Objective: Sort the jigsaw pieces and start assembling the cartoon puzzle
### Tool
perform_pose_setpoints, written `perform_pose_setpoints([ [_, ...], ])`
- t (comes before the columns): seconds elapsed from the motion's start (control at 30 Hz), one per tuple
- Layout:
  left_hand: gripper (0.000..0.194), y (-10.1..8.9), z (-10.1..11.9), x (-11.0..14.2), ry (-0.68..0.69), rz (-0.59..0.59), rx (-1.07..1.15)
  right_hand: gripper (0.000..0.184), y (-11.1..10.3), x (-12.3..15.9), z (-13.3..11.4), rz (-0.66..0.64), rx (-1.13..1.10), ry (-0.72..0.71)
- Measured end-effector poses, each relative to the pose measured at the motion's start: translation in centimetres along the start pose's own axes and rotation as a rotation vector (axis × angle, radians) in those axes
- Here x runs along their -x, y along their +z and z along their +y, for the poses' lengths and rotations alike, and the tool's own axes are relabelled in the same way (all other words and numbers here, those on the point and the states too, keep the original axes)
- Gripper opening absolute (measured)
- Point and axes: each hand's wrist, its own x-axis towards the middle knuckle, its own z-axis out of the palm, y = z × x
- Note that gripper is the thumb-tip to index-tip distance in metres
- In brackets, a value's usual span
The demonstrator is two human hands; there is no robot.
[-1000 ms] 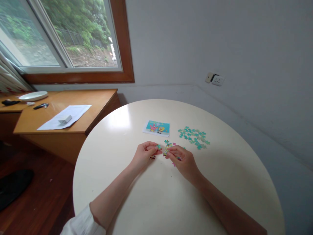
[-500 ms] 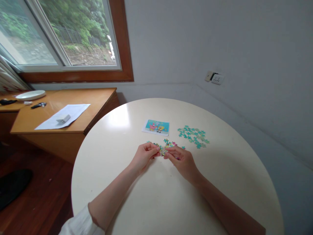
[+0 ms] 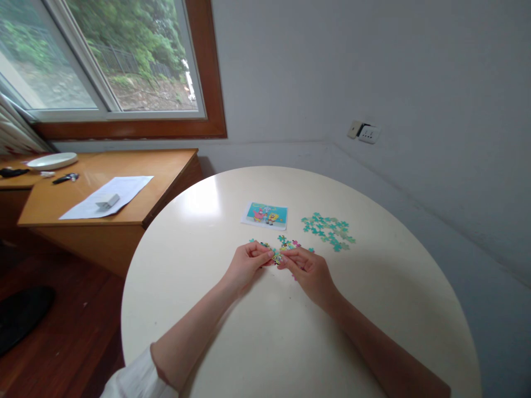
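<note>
- Fingers of left hand (image 3: pixel 245 264) pinched narrow, thumb against index, on a small teal jigsaw piece (image 3: pixel 274 252).
- Right hand (image 3: pixel 312 272) likewise narrow, thumb and index gripping a yellowish, multicoloured jigsaw section (image 3: pixel 277 259); fingertips of both hands almost meet. Cannot tell whether the two parts interlock.
- Just beyond the fingertips: loose multicoloured pieces (image 3: pixel 282 239), knobbed outlines, some partly hidden by the hands.
- Farther off, beyond and right of the fingers: spread of flat teal and pale-green pieces (image 3: pixel 329 230), lobed edges, some overlapping.
- Straight beyond the fingers: rectangular picture card (image 3: pixel 265 215), cartoon figures on teal, white margin.
- Beneath all: round cream table (image 3: pixel 257 337), smooth, glossy.
</note>
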Motion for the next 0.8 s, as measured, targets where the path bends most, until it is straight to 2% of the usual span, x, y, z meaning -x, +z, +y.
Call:
perform_pose_setpoints([
  [0.8,0.042,-0.17,-0.42,-0.18,0.043,-0.021,-0.041,0.026,0.12,0.02,-0.13,-0.016,-0.023,0.032],
])
